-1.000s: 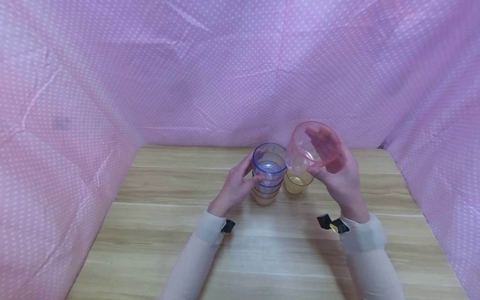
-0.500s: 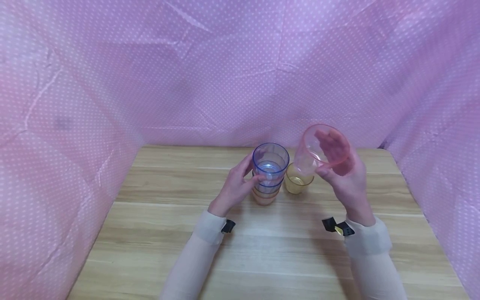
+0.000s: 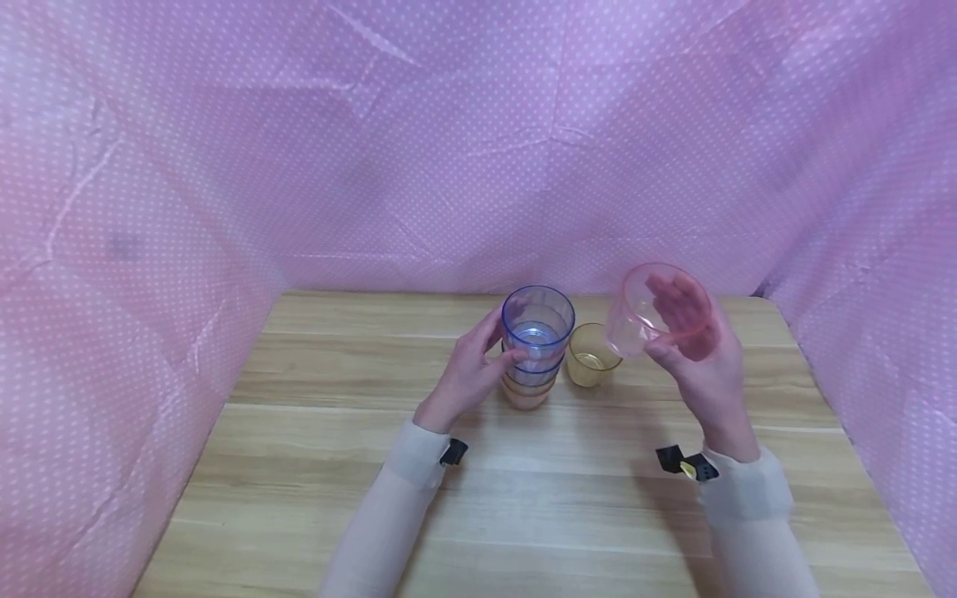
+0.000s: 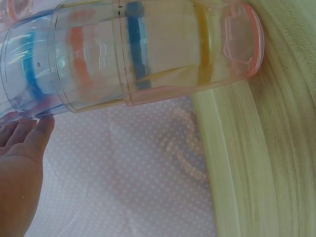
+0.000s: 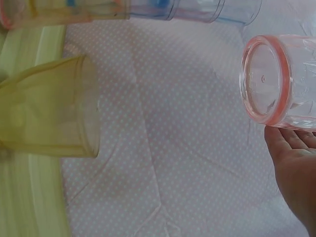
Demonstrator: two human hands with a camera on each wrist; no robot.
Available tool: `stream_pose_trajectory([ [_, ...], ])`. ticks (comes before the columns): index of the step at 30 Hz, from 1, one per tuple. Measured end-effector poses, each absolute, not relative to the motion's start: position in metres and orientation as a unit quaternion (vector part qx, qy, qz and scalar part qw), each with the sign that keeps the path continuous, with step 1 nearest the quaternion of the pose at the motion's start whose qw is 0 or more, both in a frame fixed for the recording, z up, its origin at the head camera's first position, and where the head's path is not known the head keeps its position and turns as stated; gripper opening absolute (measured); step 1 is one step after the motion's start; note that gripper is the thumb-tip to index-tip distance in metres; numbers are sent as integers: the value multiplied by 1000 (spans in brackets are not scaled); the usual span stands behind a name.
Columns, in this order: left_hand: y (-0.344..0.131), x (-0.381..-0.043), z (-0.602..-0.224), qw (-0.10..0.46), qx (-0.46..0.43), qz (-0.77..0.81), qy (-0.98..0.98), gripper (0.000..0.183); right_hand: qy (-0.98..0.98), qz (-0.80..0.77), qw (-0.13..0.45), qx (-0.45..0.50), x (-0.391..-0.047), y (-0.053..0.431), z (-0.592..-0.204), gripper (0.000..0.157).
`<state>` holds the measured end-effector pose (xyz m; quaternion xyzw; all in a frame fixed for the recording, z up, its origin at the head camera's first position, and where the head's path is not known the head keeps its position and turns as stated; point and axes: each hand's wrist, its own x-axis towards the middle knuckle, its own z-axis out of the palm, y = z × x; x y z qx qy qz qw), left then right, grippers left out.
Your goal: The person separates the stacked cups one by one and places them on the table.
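A stack of nested clear tinted cups [image 4: 163, 59] stands upright, with a blue-rimmed cup [image 3: 537, 324] on top and a pinkish-orange one at the bottom. My left hand [image 3: 476, 365] holds the stack near its top, thumb at the front; its other fingers are partly hidden behind. My right hand [image 3: 710, 374] grips a clear pink cup [image 3: 631, 324] in the air, its mouth tilted up. Just right of the stack, a yellow cup [image 3: 586, 371] sits mouth up, apart from both hands. In the right wrist view, the pink cup's base [image 5: 264, 81] shows above the palm.
The wood-grain table [image 3: 508, 507] reaches toward me beneath both forearms. Pink dotted cloth [image 3: 419, 166] hangs behind it and along both sides. Black wrist devices [image 3: 453, 453] sit at the cuffs.
My right hand has carried the pink cup rightward and slightly down in view, away from the stack and the yellow cup. My left hand and the stack stay nearly still.
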<state>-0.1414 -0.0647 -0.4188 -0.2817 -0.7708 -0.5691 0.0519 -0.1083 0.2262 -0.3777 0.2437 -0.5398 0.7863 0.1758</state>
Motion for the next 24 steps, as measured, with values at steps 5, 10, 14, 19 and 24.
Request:
stream_pose_trajectory([
  [5,-65,-142,-420,53,-284,-570,-769,88,-548,783,179,234,-107,233,-384,74],
  [10,-64,-142,-421,52,-287,-575,-765,86,-565,776,182,215,-106,240,-390,71],
  [14,-65,-142,-422,52,-290,-583,-757,84,-572,774,179,204,-105,245,-395,71],
  [19,-65,-143,-422,53,-293,-592,-749,80,-578,776,169,187,-105,251,-399,72],
  [24,-64,-143,-423,52,-291,-584,-756,85,-573,782,173,174,-104,257,-406,75],
])
